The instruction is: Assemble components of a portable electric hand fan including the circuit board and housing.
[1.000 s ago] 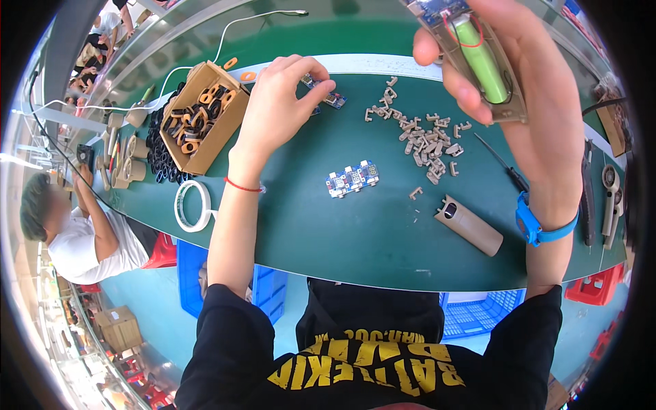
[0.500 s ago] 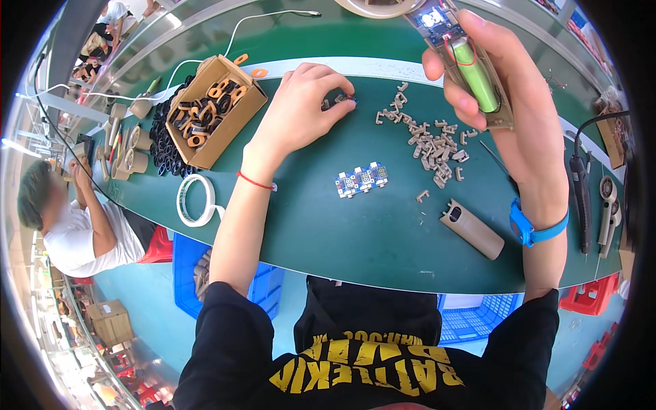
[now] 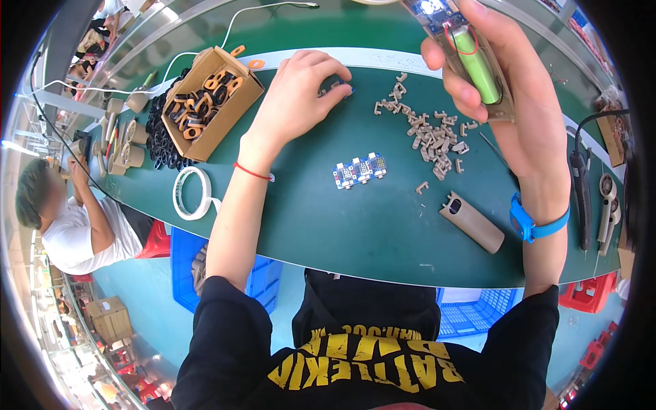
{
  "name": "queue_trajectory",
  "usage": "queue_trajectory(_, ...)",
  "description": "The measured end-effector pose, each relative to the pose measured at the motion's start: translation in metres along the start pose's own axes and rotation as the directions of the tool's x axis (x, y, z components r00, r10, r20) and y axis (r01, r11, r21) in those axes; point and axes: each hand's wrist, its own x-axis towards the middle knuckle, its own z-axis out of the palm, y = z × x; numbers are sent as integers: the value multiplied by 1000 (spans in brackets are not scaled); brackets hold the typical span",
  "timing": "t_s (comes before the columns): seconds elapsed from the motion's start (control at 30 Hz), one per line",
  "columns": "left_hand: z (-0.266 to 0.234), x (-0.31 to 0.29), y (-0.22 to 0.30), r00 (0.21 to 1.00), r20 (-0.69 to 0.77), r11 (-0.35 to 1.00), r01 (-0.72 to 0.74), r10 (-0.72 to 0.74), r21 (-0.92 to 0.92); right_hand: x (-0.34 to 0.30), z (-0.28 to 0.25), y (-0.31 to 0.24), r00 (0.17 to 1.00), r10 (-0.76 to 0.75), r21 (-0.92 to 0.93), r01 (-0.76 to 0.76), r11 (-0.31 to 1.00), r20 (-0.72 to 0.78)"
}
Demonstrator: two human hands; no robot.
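My right hand (image 3: pixel 516 89) is raised at the upper right, wrapped round an open beige fan housing. Inside the housing sit a green battery cell (image 3: pixel 478 68), thin red and black wires, and a blue circuit board (image 3: pixel 432 15) with a lit white display. On the far part of the table, my left hand (image 3: pixel 301 92) has its fingers curled over a small blue circuit board (image 3: pixel 335 87), mostly hidden by the hand. Nearer to me lies a joined row of blue circuit boards (image 3: pixel 360 171). A beige housing shell (image 3: pixel 473 222) lies below a scatter of small beige plastic clips (image 3: pixel 434 140).
A cardboard box (image 3: pixel 236 102) of black and orange rings stands at the left, beside piled black rings (image 3: pixel 160 137). A roll of white tape (image 3: pixel 179 195) is near. At the right lie a corded black tool (image 3: pixel 582 198) and beige fan parts (image 3: pixel 607 212). A co-worker (image 3: pixel 75 212) sits left.
The view has shifted slightly, moving the table's things a little upward in the picture. Both hands keep nearly the same pose, the right still round the fan housing.
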Motion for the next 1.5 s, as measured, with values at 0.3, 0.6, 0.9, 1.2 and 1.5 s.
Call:
queue_trajectory(0.3, 0, 4, -1, 979, -191, 998, -68, 66, -6, 2, 0, 5, 998, 0, 19, -2, 1000, 68)
queue_trajectory(0.6, 1, 4, 1, 969, -232, 996, -92, 90, 1, -3, 2, 32, 976, 15, 500, -125, 857, 218)
queue_trajectory(0.9, 3, 5, 2, 966, -234, 992, -122, 114, -20, 3, 5, 37, 958, 22, 504, -169, 847, 284)
queue_trajectory(1.2, -7, 4, 12, 982, -188, 999, -12, 3, -50, 7, 6, 24, 992, 71, -7, -71, 997, 100)
queue_trajectory(1.5, -9, 6, 17, 931, -364, 992, -83, 42, -99, 15, 0, 51, 968, -56, -101, 83, 991, 244)
